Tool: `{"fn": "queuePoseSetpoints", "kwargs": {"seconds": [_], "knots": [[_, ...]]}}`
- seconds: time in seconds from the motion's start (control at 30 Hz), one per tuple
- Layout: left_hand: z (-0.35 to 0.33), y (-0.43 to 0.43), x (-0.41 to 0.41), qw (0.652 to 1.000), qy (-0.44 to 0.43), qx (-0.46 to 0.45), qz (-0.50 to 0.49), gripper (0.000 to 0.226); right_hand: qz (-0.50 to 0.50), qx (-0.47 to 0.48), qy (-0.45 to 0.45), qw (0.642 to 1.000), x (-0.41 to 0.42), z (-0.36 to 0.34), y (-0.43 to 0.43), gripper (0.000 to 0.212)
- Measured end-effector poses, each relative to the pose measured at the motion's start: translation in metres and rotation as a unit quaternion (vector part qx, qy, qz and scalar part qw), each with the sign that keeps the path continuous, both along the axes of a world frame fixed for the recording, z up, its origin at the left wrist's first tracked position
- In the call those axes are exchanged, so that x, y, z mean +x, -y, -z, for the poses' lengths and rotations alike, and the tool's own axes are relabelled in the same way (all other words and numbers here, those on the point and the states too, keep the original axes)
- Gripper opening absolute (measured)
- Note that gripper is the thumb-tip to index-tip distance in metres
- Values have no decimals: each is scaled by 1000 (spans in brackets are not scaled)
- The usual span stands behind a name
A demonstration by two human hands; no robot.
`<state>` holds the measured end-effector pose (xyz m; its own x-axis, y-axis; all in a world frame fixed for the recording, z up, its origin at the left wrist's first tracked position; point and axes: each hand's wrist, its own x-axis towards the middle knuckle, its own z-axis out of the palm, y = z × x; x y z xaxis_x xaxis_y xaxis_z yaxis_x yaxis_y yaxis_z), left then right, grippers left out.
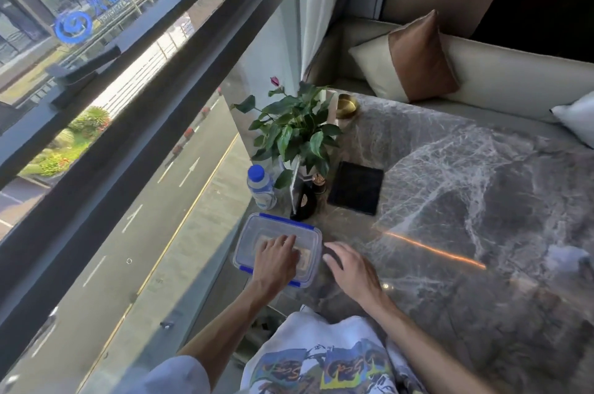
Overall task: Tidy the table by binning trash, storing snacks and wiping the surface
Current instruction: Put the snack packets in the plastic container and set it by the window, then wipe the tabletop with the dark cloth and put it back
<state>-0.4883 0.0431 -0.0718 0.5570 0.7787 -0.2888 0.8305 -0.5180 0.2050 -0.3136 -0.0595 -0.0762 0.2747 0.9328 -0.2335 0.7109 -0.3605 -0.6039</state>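
Note:
A clear plastic storage box (257,228) with blue clips and its lid on sits at the near left corner of the grey marble table (466,200). Brownish snack packets show dimly through the lid. My left hand (277,260) lies flat on the lid, fingers straight and pressing down. My right hand (348,268) hovers just right of the box with fingers spread and relaxed, its fingertips close to the box's right edge. It holds nothing.
Behind the box stand a water bottle with a blue cap (261,187), a dark bottle (305,200), a potted green plant (295,133) and a black square tray (356,187). A gold bowl (346,105) sits at the far corner. A large window runs along the left; a cushioned bench lies beyond.

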Motion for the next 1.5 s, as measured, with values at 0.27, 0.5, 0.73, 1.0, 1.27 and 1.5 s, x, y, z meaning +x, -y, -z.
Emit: {"fn": "queuePoseSetpoints", "kwargs": {"seconds": [0.27,0.5,0.73,1.0,1.27,1.5], "knots": [[-10,50,106,999,-6,-20,45,28,207,2,60,976,147,-10,118,17],[-6,91,195,999,-1,-36,5,34,267,-9,49,962,242,-13,181,15],[-9,77,223,998,11,-31,-59,33,225,-39,5,973,273,-1,146,21],[21,-17,258,991,39,-77,-100,30,179,-96,-84,975,240,13,18,28],[76,-63,300,996,-67,-54,-15,26,228,-140,-143,953,227,39,-38,31],[78,-77,315,991,-97,-94,16,24,249,-196,-190,929,229,44,1,31]]}}
